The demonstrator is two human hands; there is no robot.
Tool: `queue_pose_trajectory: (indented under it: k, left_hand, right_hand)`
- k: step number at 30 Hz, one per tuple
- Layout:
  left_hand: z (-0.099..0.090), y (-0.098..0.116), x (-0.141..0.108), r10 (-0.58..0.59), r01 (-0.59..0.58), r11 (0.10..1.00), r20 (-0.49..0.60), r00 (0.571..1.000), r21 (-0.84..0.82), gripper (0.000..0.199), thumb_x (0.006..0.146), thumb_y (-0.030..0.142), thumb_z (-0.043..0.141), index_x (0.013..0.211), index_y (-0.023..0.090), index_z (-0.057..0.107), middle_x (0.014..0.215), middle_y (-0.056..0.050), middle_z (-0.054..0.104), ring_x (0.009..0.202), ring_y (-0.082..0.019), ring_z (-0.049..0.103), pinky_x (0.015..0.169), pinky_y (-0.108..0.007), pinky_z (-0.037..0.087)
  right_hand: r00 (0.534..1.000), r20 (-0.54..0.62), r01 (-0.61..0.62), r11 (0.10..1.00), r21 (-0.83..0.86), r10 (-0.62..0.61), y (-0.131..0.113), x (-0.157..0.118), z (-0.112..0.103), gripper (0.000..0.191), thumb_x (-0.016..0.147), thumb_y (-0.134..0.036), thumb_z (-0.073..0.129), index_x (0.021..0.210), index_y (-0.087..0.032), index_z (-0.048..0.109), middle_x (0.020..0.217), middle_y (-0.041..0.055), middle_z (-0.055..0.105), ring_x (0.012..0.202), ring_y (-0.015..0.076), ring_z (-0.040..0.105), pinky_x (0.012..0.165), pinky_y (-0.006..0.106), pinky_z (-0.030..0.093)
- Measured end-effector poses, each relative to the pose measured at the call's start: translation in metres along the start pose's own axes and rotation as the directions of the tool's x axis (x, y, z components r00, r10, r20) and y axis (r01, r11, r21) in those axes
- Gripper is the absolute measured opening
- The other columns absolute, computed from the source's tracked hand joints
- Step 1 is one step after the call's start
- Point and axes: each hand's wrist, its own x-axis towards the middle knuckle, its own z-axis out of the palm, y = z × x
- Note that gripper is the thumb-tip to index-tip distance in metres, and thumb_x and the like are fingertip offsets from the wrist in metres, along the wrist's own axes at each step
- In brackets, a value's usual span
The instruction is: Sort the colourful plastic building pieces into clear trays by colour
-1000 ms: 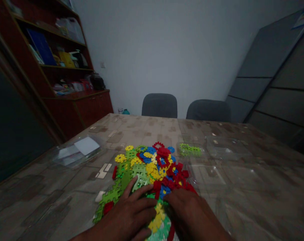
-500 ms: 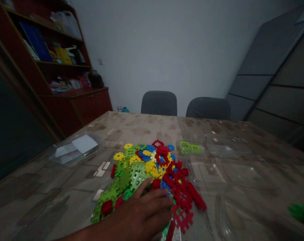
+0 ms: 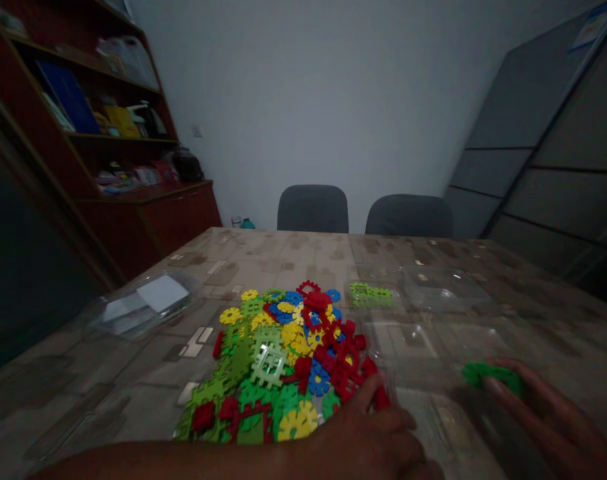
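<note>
A mixed heap of plastic building pieces lies in the middle of the table. My left hand [image 3: 368, 437] reaches across its near right side, fingers loosely bent and apart over red pieces [image 3: 351, 363]; a red stick-like piece [image 3: 381, 397] shows beside its index finger. What lies under the palm is hidden. Farther right, my right hand [image 3: 548, 410] grips green toothed pieces [image 3: 493, 377] between thumb and fingers above the clear tray. Yellow wheel pieces [image 3: 297, 421], pale green squares [image 3: 269, 360] and a blue wheel piece [image 3: 319, 379] show in the heap.
A clear plastic compartment tray [image 3: 408, 340] spans the right of the table, with light green pieces [image 3: 371, 295] in its far left compartment. At left lies a clear plastic package [image 3: 143, 303] with white paper. Two grey chairs [image 3: 312, 208] stand behind the table.
My left hand has slid right across the heap, uncovering green, yellow and red pieces at the near side. My right hand has come into view from the right, holding the green pieces.
</note>
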Motion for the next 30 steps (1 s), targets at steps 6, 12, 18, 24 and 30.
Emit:
queue_pose_trajectory:
  k: [6, 12, 18, 24, 30]
  left_hand:
    - [0.014, 0.002, -0.006, -0.027, 0.035, 0.997, -0.113, 0.993, 0.069, 0.006, 0.104, 0.024, 0.061, 0.103, 0.019, 0.061, 0.080, 0.006, 0.071, 0.078, -0.018, 0.063, 0.093, -0.047, 0.050]
    - [0.020, 0.001, -0.005, -0.041, 0.047, 0.998, -0.151, 0.988, 0.038, 0.005, 0.106, 0.024, 0.058, 0.104, 0.021, 0.061, 0.099, 0.004, 0.076, 0.088, -0.018, 0.067, 0.105, -0.050, 0.045]
    - [-0.037, -0.004, -0.036, -0.237, 0.215, 0.965, -0.146, 0.960, -0.154, 0.012, 0.105, 0.028, 0.056, 0.115, 0.021, 0.059, 0.120, -0.002, 0.073, 0.111, -0.019, 0.066, 0.124, -0.049, 0.025]
    - [-0.082, -0.021, -0.096, -0.431, 0.414, 0.895, -0.080, 0.899, -0.168, 0.028, 0.107, 0.016, 0.043, 0.130, 0.027, 0.053, 0.127, -0.005, 0.070, 0.118, -0.022, 0.063, 0.110, -0.046, 0.040]
    - [-0.086, -0.034, -0.127, -0.585, 0.566, 0.789, -0.009, 0.811, -0.240, 0.021, 0.106, 0.017, 0.044, 0.117, 0.024, 0.061, 0.111, -0.005, 0.070, 0.104, -0.023, 0.062, 0.095, -0.042, 0.048]
  right_hand:
    - [0.997, 0.014, 0.071, 0.997, -0.011, -0.071, -0.031, 0.017, 0.011, 0.032, 0.085, -0.055, 0.060, 0.090, -0.025, 0.070, 0.087, 0.0047, 0.077, 0.076, 0.0249, 0.075, 0.063, 0.028, 0.060]
    - [0.990, 0.014, 0.142, 0.984, -0.105, -0.141, -0.050, 0.019, 0.005, 0.033, 0.081, -0.054, 0.064, 0.093, -0.024, 0.072, 0.086, 0.0071, 0.078, 0.072, 0.0262, 0.076, 0.057, 0.030, 0.058]
    - [0.879, 0.469, 0.108, 0.994, -0.008, -0.091, -0.064, -0.003, 0.032, 0.024, 0.096, -0.045, 0.054, 0.089, -0.026, 0.067, 0.077, 0.0015, 0.076, 0.067, 0.0201, 0.072, 0.060, 0.027, 0.057]
    - [0.859, 0.488, 0.185, 0.983, -0.018, -0.153, -0.052, -0.005, 0.048, 0.026, 0.100, -0.035, 0.048, 0.114, -0.025, 0.068, 0.095, 0.0054, 0.081, 0.078, 0.0219, 0.078, 0.066, 0.030, 0.062]
    - [0.823, 0.306, 0.526, 0.846, -0.088, -0.479, -0.079, -0.005, 0.047, 0.031, 0.096, -0.022, 0.047, 0.113, -0.024, 0.072, 0.101, 0.0067, 0.081, 0.082, 0.0211, 0.079, 0.070, 0.028, 0.065]
